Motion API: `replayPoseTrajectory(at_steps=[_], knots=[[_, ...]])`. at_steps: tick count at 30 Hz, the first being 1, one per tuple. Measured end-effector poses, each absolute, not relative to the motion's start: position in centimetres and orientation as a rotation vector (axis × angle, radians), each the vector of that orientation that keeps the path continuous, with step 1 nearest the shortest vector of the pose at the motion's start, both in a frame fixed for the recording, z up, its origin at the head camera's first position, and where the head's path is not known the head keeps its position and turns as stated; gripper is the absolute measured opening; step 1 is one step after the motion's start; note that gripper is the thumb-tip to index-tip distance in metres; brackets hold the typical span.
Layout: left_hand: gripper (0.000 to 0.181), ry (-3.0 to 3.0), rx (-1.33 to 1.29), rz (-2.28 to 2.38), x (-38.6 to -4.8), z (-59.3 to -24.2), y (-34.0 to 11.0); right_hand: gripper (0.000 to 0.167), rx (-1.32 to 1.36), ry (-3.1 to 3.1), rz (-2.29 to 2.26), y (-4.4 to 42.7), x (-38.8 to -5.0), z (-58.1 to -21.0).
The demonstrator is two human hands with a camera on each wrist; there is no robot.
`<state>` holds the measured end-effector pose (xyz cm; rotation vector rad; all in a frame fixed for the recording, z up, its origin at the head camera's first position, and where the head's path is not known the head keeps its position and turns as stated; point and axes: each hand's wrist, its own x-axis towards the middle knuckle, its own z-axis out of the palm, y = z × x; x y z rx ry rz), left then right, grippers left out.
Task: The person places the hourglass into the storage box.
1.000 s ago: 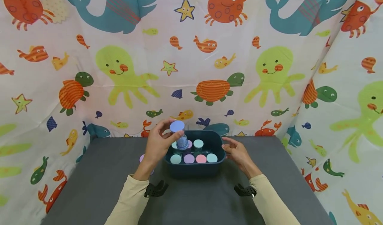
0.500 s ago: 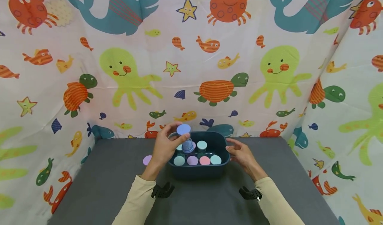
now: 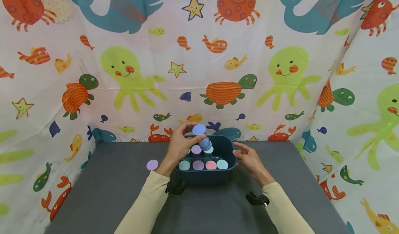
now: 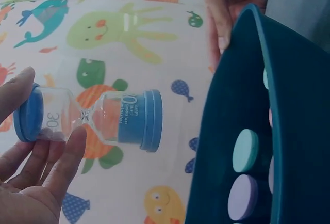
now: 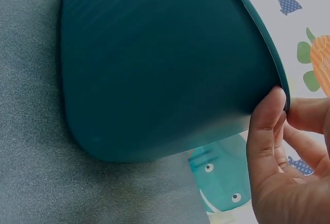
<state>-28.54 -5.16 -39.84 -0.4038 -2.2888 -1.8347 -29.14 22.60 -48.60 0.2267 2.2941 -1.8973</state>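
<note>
My left hand (image 3: 178, 146) pinches a blue-capped hourglass (image 3: 205, 144) between thumb and fingers. It is held upright and a little tilted above the dark teal bin (image 3: 204, 179). In the left wrist view, the hourglass (image 4: 152, 121) has clear glass and printed lettering, and the fingers wrap its other capped end. Several hourglasses stand inside the bin; their round caps show, such as a pink cap (image 3: 211, 164), a mint cap (image 4: 245, 150) and a lilac cap (image 4: 243, 197). My right hand (image 3: 250, 160) pinches the bin's right rim between thumb and finger, clearest in the right wrist view.
A lilac cap (image 3: 152, 164) shows on the grey table (image 3: 212, 211), left of the bin and partly behind my left wrist. A curtain (image 3: 193, 78) printed with sea animals hangs behind the table and along its sides.
My left hand has carried the blue hourglass rightward, over the middle of the bin's back row. The lilac cap on the table is now less covered. My right hand stays at the rim.
</note>
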Motion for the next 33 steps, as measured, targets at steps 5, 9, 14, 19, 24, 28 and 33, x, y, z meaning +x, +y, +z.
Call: replayPoseTrajectory(at_steps=[5,9,14,19,24,28,33], knots=[[0.050,-2.345,-0.380,-1.802,-29.2,-40.3,-4.4,0.043,0.252,2.268,-1.928,22.5,-29.3,-48.5],[0.051,-2.392,-0.354,-1.795,-29.7,-40.8,-3.8,0.043,0.264,2.248,-1.949,22.5,-29.4,-48.6],[0.053,-2.445,-0.346,-1.754,-30.2,-40.9,-3.0,0.044,0.239,2.241,-1.952,22.5,-29.4,-48.8],[0.054,-2.503,-0.368,-1.712,-30.8,-40.5,-1.9,0.044,0.226,2.268,-1.947,22.3,-29.4,-48.6],[0.051,-2.538,-0.404,-1.713,-31.2,-40.5,-0.9,0.044,0.224,2.271,-1.945,22.4,-29.4,-48.5],[0.052,-2.589,-0.402,-1.720,-31.6,-41.1,-0.1,0.044,0.247,2.256,-1.951,22.8,-29.2,-48.9],[0.052,-2.630,-0.394,-1.689,-32.3,-41.6,0.4,0.045,0.225,2.257,-1.962,22.6,-29.5,-48.9]])
